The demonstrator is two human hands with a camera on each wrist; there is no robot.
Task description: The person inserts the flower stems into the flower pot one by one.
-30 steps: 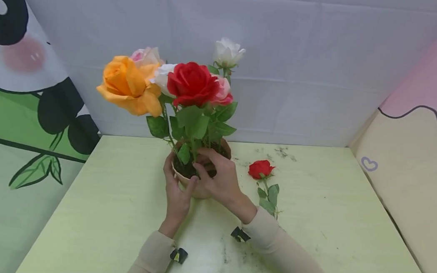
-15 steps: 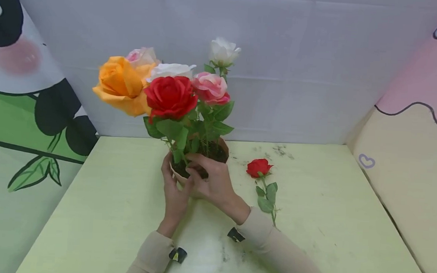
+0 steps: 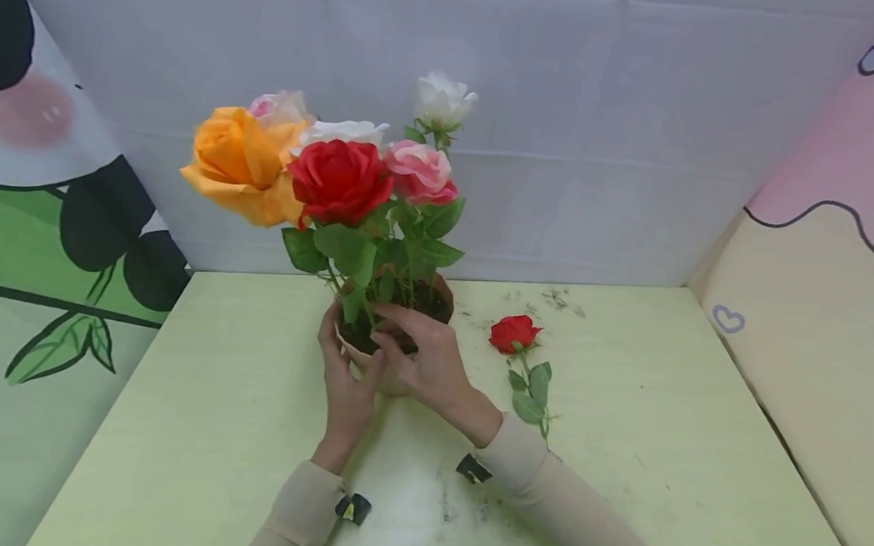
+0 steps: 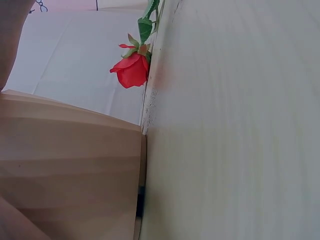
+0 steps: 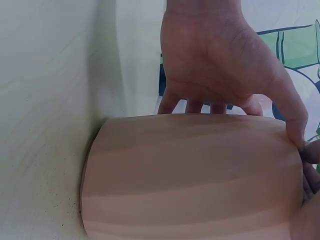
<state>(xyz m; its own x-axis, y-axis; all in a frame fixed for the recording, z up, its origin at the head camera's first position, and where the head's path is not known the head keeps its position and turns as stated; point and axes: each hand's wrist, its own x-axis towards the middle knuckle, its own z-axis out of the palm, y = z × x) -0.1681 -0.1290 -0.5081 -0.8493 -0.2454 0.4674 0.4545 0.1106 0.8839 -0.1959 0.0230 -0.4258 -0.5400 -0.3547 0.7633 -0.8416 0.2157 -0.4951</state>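
Observation:
A ribbed terracotta-coloured flowerpot (image 3: 394, 383) full of dark soil stands on the table, bearing several artificial roses. My left hand (image 3: 347, 397) grips its left side; in the right wrist view the thumb of that left hand (image 5: 215, 55) reaches the rim while the other fingers go behind the pot wall (image 5: 190, 170). Low over the soil, my right hand (image 3: 435, 361) pinches the stem of a large red rose (image 3: 341, 182) between thumb and forefinger. The stem's lower end is hidden by the fingers. Around it stand an orange rose (image 3: 237, 160), a pink rose (image 3: 421, 172) and white ones.
Right of the pot a smaller red rose (image 3: 514, 334) lies on the pale table (image 3: 661, 420), its stem running under the right sleeve (image 3: 544, 480). Dark soil crumbs (image 3: 556, 297) are scattered behind it. A white cloth backdrop (image 3: 565, 147) rises at the table's far edge.
The large red rose, with my right hand on its stem, has shifted left, uncovering the pink rose. Over the last half second it has risen slightly in view. My left hand stays on the pot.

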